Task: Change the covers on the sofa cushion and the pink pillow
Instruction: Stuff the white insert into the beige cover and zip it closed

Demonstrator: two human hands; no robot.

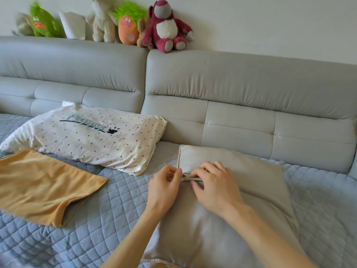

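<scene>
Sofa cushion (231, 192) in a beige-grey cover, lying on the quilted seat before you. Your left hand (164, 185) pinches the zipper end at its edge; your right hand (213, 187) curls round the seam beside it. Judged stage: early, zipper work. The yellow cover (42, 184) lies flat, unused; the dotted pillow (87, 136) appears untouched.

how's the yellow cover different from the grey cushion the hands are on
The yellow cover lies flat and unstuffed, left of the person, untouched. The grey cushion is plump and filled, and both hands, left and right, work at its zipper edge. Both rest on the quilted blue-grey sofa throw.
</scene>
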